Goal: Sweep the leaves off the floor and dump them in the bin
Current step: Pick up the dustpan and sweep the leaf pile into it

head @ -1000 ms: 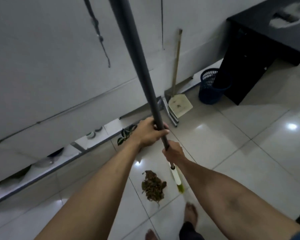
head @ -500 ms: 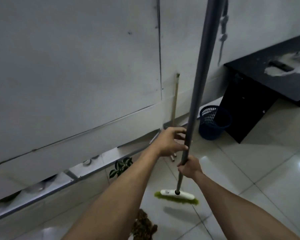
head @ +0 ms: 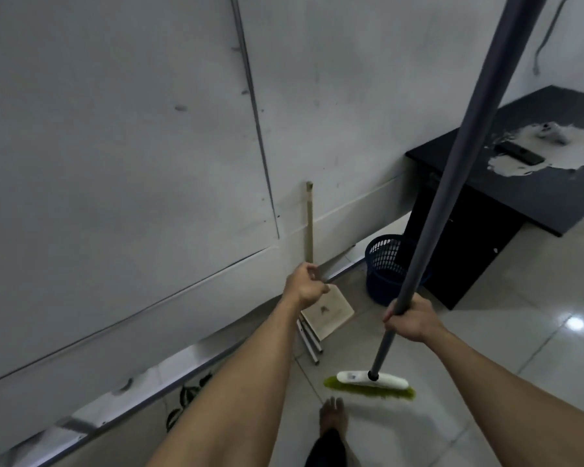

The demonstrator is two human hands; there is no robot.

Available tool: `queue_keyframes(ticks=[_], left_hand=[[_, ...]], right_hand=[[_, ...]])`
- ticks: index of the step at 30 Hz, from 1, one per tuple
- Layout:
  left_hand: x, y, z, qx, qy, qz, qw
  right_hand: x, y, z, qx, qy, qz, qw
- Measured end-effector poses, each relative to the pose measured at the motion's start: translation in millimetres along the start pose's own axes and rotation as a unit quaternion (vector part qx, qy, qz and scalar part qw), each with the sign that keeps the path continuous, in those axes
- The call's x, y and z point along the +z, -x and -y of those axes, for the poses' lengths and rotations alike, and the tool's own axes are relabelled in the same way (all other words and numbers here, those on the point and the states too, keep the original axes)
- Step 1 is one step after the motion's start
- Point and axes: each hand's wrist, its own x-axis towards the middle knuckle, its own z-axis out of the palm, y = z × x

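The right hand gripped the broom handle at lower centre, and the left hand closed on the dustpan stick by the wall. Next, I think, the dustpan must go to the leaves, which were not visible. The bin stood just right, beside the black bench.

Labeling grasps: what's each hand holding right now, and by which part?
Right hand grips the broom low on its grey pole, above the head. Left hand is at the dustpan's wooden handle, fingers curled; whether it grips yet cannot be told.
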Motion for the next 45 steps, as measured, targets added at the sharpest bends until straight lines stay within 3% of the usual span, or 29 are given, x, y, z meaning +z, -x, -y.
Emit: queue_keyframes(ticks=[8,15,23,28,34,39,45], left_hand=[[-1,-215,-62,-0.032,-0.040,-0.086,0.995],[-11,-360,-81,-0.095,-0.117,-0.046,0.987],[-2,-423,-62,-0.102,-0.094,0.012,0.990],[15,-418,-56,-0.004,-0.201,-0.056,0.978],[29,-375,-76,0.072,-0.272,-0.060,0.958],[30,-312,-95,0.118,-0.312,-0.082,0.939],[12,-185,-102,0.113,-0.275,-0.161,0.941]], right_hand=[[-27,-167,6,0.050,0.037,0.048,0.997],[-47,-252,-8,0.102,0.031,0.081,0.991],[-50,-279,-21,0.150,0.002,0.075,0.986],[-49,-281,-32,0.161,-0.012,0.077,0.984],[-52,-259,-29,0.186,-0.021,0.028,0.982],[-62,-219,-18,0.148,0.036,-0.017,0.988],[-76,-146,-20,0.068,0.070,-0.063,0.993]])
